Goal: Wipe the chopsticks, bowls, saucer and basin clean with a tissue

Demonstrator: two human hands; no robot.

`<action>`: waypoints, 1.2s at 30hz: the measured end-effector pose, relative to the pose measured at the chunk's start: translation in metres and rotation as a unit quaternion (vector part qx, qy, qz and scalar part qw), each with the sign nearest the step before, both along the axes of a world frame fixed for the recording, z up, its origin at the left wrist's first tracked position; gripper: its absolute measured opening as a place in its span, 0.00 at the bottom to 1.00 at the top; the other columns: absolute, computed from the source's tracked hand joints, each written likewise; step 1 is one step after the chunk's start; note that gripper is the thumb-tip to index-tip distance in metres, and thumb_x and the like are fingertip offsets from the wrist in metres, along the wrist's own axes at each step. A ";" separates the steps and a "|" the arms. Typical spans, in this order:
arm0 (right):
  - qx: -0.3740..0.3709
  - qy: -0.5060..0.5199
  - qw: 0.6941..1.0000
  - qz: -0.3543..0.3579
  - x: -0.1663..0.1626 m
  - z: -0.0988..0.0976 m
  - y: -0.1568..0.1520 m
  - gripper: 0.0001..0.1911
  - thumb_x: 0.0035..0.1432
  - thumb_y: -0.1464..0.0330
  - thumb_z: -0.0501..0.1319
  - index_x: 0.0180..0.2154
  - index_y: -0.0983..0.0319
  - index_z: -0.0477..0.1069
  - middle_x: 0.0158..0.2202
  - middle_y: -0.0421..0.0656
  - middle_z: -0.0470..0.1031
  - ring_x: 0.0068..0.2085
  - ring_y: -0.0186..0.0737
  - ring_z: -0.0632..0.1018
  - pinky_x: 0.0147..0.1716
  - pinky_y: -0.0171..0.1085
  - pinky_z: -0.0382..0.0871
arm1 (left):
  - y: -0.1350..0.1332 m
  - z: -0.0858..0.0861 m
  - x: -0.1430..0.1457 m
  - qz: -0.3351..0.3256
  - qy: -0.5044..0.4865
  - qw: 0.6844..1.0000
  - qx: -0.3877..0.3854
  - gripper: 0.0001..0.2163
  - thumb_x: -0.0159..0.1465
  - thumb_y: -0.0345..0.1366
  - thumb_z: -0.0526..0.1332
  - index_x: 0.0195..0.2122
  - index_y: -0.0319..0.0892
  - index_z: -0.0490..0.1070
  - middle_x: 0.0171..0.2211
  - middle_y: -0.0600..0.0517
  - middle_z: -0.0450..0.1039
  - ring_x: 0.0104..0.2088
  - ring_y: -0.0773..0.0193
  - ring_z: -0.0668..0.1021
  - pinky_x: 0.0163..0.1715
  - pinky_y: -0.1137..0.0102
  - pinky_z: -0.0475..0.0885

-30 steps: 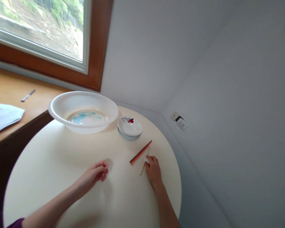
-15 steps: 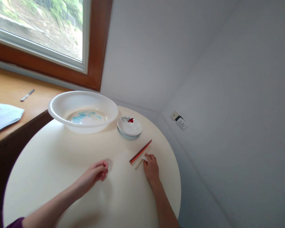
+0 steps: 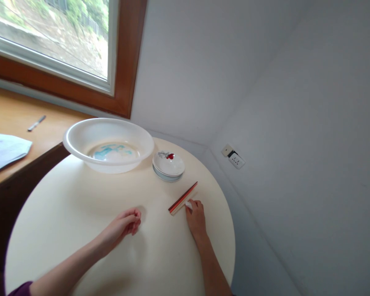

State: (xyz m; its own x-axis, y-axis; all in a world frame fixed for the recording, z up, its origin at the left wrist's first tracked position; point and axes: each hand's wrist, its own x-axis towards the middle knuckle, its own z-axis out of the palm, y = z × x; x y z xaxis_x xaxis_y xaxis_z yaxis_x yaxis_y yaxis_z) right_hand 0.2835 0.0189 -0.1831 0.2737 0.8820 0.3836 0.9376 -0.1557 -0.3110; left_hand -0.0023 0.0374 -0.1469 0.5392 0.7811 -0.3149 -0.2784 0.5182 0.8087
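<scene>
My right hand [image 3: 195, 216] rests on the round cream table [image 3: 80, 218], fingers curled, fingertips against a pale wooden chopstick [image 3: 179, 208]. That chopstick lies tight beside the red and dark chopsticks [image 3: 183, 197]. A small white bit shows at my fingertips; I cannot make out what it is. My left hand [image 3: 125, 226] lies on the table in a loose fist with nothing visible in it, well left of the chopsticks.
A large white basin [image 3: 108, 144] with a blue pattern stands at the table's far side. A stack of small white plates [image 3: 168, 165] sits to its right. A wooden sill holds papers [image 3: 4, 149] and a pen [image 3: 36, 123]. A wall socket [image 3: 233, 157] is right.
My right hand slid the pale chopstick leftwards until it lies alongside the red ones. My left hand has stayed where it was.
</scene>
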 end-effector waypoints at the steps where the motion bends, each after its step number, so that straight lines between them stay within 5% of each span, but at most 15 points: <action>1: 0.000 0.001 1.000 -0.001 0.000 0.000 0.000 0.15 0.54 0.73 0.54 0.43 0.65 0.72 0.38 0.48 0.69 0.42 0.45 0.69 0.45 0.41 0.65 | 0.000 0.000 0.000 0.000 0.000 1.000 0.001 0.05 0.47 0.35 0.61 0.23 0.41 0.64 0.15 0.60 0.59 0.18 0.72 0.61 0.21 0.73 0.55; 36: 0.000 -0.006 1.000 -0.006 -0.006 0.002 -0.003 0.17 0.54 0.73 0.54 0.45 0.61 0.72 0.39 0.46 0.69 0.42 0.44 0.69 0.45 0.40 0.65 | -0.001 0.004 0.000 0.005 0.009 1.000 0.004 0.06 0.46 0.36 0.61 0.22 0.41 0.65 0.15 0.59 0.59 0.18 0.72 0.61 0.22 0.73 0.55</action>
State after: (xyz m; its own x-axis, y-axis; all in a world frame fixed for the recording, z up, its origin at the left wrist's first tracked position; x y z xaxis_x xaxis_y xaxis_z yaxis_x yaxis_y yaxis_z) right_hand 0.2773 0.0162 -0.1808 0.2790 0.8790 0.3865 0.9393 -0.1662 -0.3001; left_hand -0.0023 0.0365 -0.1425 0.5258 0.7889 -0.3181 -0.2696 0.5092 0.8173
